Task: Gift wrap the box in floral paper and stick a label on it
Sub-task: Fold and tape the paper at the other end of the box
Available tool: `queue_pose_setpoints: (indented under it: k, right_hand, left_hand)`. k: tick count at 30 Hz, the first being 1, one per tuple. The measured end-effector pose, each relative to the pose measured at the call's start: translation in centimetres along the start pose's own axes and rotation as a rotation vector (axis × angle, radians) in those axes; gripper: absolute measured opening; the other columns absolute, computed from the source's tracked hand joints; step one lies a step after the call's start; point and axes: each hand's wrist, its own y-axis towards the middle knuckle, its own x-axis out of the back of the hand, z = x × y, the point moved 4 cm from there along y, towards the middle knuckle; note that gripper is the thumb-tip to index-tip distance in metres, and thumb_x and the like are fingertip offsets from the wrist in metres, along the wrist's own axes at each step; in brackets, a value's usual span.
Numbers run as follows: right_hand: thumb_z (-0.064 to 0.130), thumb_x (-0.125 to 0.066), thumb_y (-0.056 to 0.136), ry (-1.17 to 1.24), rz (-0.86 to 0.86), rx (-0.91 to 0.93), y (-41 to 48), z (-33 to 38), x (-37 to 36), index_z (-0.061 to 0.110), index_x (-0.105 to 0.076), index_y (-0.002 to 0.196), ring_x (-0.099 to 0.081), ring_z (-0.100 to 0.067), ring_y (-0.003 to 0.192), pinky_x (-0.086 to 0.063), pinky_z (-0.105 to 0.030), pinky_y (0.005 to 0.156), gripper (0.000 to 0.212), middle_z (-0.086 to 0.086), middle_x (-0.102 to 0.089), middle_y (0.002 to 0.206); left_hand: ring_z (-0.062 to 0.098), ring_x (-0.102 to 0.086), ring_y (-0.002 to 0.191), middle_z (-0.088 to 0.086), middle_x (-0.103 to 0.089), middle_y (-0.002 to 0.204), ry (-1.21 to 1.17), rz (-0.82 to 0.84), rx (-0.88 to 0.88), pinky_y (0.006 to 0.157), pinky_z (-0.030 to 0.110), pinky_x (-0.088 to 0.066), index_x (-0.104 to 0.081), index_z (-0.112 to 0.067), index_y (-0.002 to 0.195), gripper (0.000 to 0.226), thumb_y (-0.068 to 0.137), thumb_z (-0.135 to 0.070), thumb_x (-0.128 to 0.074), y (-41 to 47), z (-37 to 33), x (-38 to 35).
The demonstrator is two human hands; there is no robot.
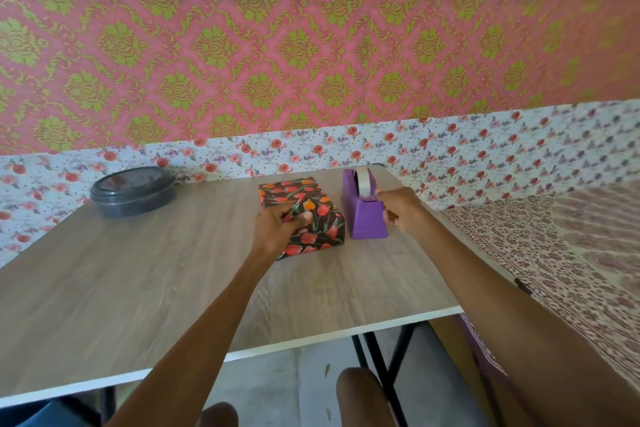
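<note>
Head view — left hand grips the box near its edge; right hand apparently pinches tape at the dispenser.

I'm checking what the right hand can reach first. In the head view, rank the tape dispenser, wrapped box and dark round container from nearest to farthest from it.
1. Tape dispenser: right at the right hand, on its left.
2. Wrapped box: further left, beside the dispenser.
3. Dark round container: far to the left, at the back.

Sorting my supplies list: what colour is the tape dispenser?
Purple; the tape dispenser shows best in the head view, beside the wrapped box.
</note>
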Motion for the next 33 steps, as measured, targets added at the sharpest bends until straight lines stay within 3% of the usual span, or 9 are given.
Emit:
queue_pose_setpoints:
  k: [3, 5, 10, 16, 20, 24, 27, 29, 33]
  right_hand:
    - [0.009, -0.063, 0.094, 0.128, 0.189, -0.142, -0.3, 1.0, -0.1, 0.005, -0.062, 0.093, -0.055, -0.015, 0.066, -0.05, -0.019, 0.04, 0.004, -0.014, -0.058, 0.099]
    - [0.002, -0.067, 0.089, 0.17, 0.201, -0.199, -0.5, 1.5, 0.1, 0.001, -0.063, 0.106, -0.058, -0.023, 0.083, -0.055, -0.024, 0.042, 0.017, -0.017, -0.053, 0.116]
    - [-0.008, -0.069, 0.084, 0.243, 0.195, -0.301, -1.1, 2.0, 0.5, -0.001, -0.065, 0.092, -0.058, -0.027, 0.082, -0.06, -0.042, 0.08, 0.012, -0.019, -0.047, 0.131]
    - [-0.003, -0.062, 0.091, 0.3, 0.191, -0.354, -1.5, 1.5, 0.0, 0.0, -0.065, 0.081, -0.045, -0.016, 0.067, -0.045, -0.055, 0.101, 0.011, -0.008, -0.055, 0.114]
    - [-0.001, -0.06, 0.094, 0.396, 0.18, -0.326, -1.5, 1.6, -0.4, 0.0, -0.068, 0.088, -0.043, -0.017, 0.073, -0.039, -0.062, 0.104, 0.01, -0.006, -0.052, 0.118]
    - [0.0, -0.056, 0.097, 0.417, 0.137, -0.299, -1.4, 2.4, -0.7, 0.004, -0.062, 0.123, -0.038, -0.025, 0.08, -0.033, -0.062, 0.107, 0.027, -0.005, -0.044, 0.106]
    - [0.005, -0.06, 0.095, 0.404, 0.171, -0.258, -1.0, 1.9, -0.9, 0.005, -0.062, 0.094, -0.033, -0.018, 0.067, -0.037, -0.059, 0.107, 0.002, -0.007, -0.051, 0.098]
    - [0.007, -0.063, 0.094, 0.435, 0.191, -0.235, -0.8, 1.4, -0.8, 0.01, -0.06, 0.086, -0.038, -0.017, 0.071, -0.039, -0.058, 0.106, 0.008, -0.007, -0.061, 0.1]
    - [0.0, -0.065, 0.089, 0.464, 0.179, -0.189, -0.4, 0.9, -0.6, 0.008, -0.059, 0.086, -0.054, -0.026, 0.109, -0.049, -0.048, 0.1, 0.01, -0.01, -0.064, 0.121]
  left_hand:
    - [0.007, -0.072, 0.08, -0.009, -0.075, 0.086, 0.003, 0.0, 0.018, 0.071, 0.027, -0.059, -0.076, -0.023, 0.09, 0.015, 0.084, -0.038, -0.074, 0.4, 0.4, 0.0]
    - [0.006, -0.072, 0.08, -0.009, -0.075, 0.086, -0.002, -0.003, 0.024, 0.07, 0.025, -0.059, -0.075, -0.023, 0.092, 0.017, 0.084, -0.038, -0.075, 0.5, 0.3, 0.0]
    - [0.005, -0.072, 0.079, -0.008, -0.075, 0.086, -0.011, -0.006, 0.041, 0.067, 0.024, -0.06, -0.075, -0.019, 0.091, 0.018, 0.083, -0.035, -0.075, 0.8, 0.4, -0.2]
    - [0.007, -0.071, 0.08, -0.006, -0.074, 0.088, -0.013, -0.011, 0.05, 0.072, 0.032, -0.061, -0.075, -0.016, 0.094, 0.018, 0.084, -0.031, -0.075, 0.8, 0.5, -0.3]
    - [0.009, -0.072, 0.082, -0.007, -0.074, 0.088, -0.007, -0.005, 0.054, 0.073, 0.031, -0.061, -0.075, -0.016, 0.094, 0.022, 0.084, -0.035, -0.074, 0.8, 0.5, -0.3]
    - [0.013, -0.072, 0.081, -0.003, -0.075, 0.088, 0.012, 0.0, 0.06, 0.076, 0.038, -0.061, -0.074, -0.015, 0.092, 0.022, 0.085, -0.036, -0.074, 0.9, 0.9, -0.4]
    - [0.014, -0.072, 0.08, -0.001, -0.075, 0.087, 0.038, -0.013, 0.058, 0.075, 0.04, -0.061, -0.074, -0.013, 0.092, 0.024, 0.085, -0.037, -0.073, 0.9, 0.7, -0.3]
    - [0.014, -0.072, 0.08, -0.002, -0.075, 0.088, 0.041, -0.016, 0.05, 0.075, 0.038, -0.061, -0.074, -0.014, 0.092, 0.023, 0.086, -0.036, -0.072, 0.8, 0.7, -0.4]
    - [0.011, -0.07, 0.082, -0.005, -0.074, 0.094, 0.078, -0.023, 0.042, 0.074, 0.031, -0.06, -0.073, -0.018, 0.097, 0.023, 0.087, -0.039, -0.07, 0.8, 0.6, -0.4]
